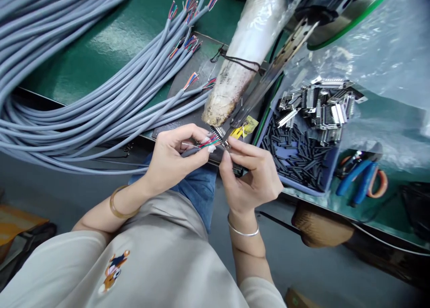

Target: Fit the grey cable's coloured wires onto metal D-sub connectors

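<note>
Between thumb and fingers, my left hand (pixel 179 153) pinches the stripped end of a grey cable, its thin coloured wires (pixel 210 141) fanned toward a small metal connector (pixel 220 132). My right hand (pixel 250 173) is closed at the fingertips on the near end of that connector. Just above it ends the dark tip of a long metal soldering iron (pixel 260 86), which slants down from the upper right. Wire ends and connector meet under this tip; whether they touch is too small to tell. A yellow tag (pixel 245 128) lies behind my right fingertips.
Many grey cables (pixel 127 102) with stripped ends cover the left. A plastic-wrapped white tube (pixel 238 62) hangs above my hands. To the right, a blue tray (pixel 298 187) holds metal connectors (pixel 322 106) and short black sleeves (pixel 295 153). Blue-handled cutters (pixel 358 178) lie beside orange-handled scissors (pixel 379 185).
</note>
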A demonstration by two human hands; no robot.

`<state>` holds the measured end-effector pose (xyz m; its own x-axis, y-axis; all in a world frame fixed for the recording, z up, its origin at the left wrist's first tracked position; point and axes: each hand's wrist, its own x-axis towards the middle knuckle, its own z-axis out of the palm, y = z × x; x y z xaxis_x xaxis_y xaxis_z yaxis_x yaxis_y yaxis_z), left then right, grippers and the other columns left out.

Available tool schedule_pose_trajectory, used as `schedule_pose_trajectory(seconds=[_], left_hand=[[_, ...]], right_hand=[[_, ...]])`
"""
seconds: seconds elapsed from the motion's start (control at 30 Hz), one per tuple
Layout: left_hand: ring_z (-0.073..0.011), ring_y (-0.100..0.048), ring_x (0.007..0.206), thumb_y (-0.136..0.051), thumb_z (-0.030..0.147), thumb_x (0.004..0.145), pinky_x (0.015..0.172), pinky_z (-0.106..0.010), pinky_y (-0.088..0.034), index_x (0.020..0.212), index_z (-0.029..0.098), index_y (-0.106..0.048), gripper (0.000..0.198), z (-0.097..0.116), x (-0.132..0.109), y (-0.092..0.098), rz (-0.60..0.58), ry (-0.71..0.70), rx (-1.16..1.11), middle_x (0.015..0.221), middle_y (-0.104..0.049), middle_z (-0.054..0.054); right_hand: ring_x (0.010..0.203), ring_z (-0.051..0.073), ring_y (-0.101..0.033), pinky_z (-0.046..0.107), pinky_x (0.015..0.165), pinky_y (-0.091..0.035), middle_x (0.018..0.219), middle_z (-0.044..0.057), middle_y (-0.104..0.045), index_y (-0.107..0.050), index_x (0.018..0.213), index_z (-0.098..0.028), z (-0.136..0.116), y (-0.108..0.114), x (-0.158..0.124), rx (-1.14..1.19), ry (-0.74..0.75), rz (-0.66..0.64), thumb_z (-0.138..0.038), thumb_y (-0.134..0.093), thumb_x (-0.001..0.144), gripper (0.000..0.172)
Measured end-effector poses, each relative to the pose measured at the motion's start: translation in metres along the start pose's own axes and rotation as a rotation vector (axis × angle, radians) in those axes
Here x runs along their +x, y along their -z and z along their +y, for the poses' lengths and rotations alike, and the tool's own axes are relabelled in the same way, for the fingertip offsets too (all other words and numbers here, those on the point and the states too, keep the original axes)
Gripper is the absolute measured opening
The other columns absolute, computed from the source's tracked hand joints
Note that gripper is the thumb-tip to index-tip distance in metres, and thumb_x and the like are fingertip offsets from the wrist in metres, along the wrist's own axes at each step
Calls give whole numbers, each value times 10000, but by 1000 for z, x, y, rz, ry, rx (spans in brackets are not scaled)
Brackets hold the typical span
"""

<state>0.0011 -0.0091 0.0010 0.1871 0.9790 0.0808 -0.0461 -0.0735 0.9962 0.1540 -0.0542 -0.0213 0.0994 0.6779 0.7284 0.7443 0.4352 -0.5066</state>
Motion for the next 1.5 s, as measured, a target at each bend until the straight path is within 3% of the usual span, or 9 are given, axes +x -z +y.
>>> schedule_pose_trajectory(seconds=[0.37, 0.5, 0.67, 0.83, 0.93, 1.03, 1.2, 1.37, 1.5], left_hand=[[-107, -658, 692, -792, 209, 735, 571, -164, -516, 719, 147, -661, 145, -3, 0, 5, -60, 107, -14, 795, -740, -41], [-98, -630, 661, -730, 146, 769, 588, -179, -509, 724, 147, -651, 92, 1, -8, 4, -158, 50, 66, 784, -728, -34], [-58, -545, 573, -676, 94, 786, 519, -167, -420, 796, 147, -688, 55, 2, -16, 5, -358, -79, 184, 767, -715, -9], [-75, -590, 590, -712, 217, 824, 534, -162, -474, 884, 143, -678, 101, 1, -18, 8, -240, 86, -8, 769, -710, -29], [-64, -549, 528, -722, 204, 809, 493, -170, -452, 830, 137, -668, 88, 4, -20, 10, -280, 115, -27, 732, -681, -19], [-51, -516, 493, -717, 166, 794, 471, -175, -424, 832, 130, -677, 66, 7, -24, 11, -334, 109, -36, 730, -676, -11], [-88, -645, 639, -730, 97, 738, 592, -171, -516, 911, 140, -671, 187, 4, -26, 13, -356, 166, -163, 804, -718, -33], [-111, -725, 817, -759, 43, 702, 773, -179, -583, 913, 153, -656, 259, -2, -21, 16, -330, 160, -345, 867, -726, -33], [-58, -641, 626, -811, 165, 759, 583, -144, -531, 907, 137, -666, 209, -2, -20, 19, -311, 187, -359, 850, -718, -28]], right_hand=[[855, 168, -792, 260, 715, -641, 1064, 41, -813, -627, 930, -238, -1, 6, -11, -106, 110, -62, -121, -757, 842, 196], [834, 158, -784, 248, 634, -597, 1032, 31, -811, -624, 971, -223, 1, 15, -6, 35, -117, -57, -137, -694, 899, 132], [666, 103, -697, 228, 522, -505, 968, 15, -801, -624, 832, -214, -4, 30, 12, 187, -372, -307, -212, -703, 917, 117], [611, 82, -638, 219, 531, -521, 918, 15, -779, -641, 796, -205, -11, 35, 15, 200, -439, -292, -244, -716, 907, 140], [549, 53, -590, 201, 513, -509, 991, 33, -792, -621, 810, -195, -10, 35, 14, 222, -504, -331, -251, -702, 914, 142], [513, 51, -575, 183, 487, -492, 871, 8, -787, -609, 793, -195, -9, 36, 18, 306, -524, -449, -235, -713, 895, 151], [632, 95, -682, 195, 522, -531, 857, 4, -779, -629, 759, -206, -14, 39, 20, 293, -429, -394, -172, -739, 854, 149], [842, 160, -763, 294, 727, -629, 951, 21, -793, -645, 832, -226, -19, 35, 5, 98, -66, -143, -99, -746, 835, 163], [782, 152, -776, 261, 675, -614, 949, 17, -815, -645, 889, -217, -14, 29, -10, -55, 129, -46, -86, -767, 821, 192]])
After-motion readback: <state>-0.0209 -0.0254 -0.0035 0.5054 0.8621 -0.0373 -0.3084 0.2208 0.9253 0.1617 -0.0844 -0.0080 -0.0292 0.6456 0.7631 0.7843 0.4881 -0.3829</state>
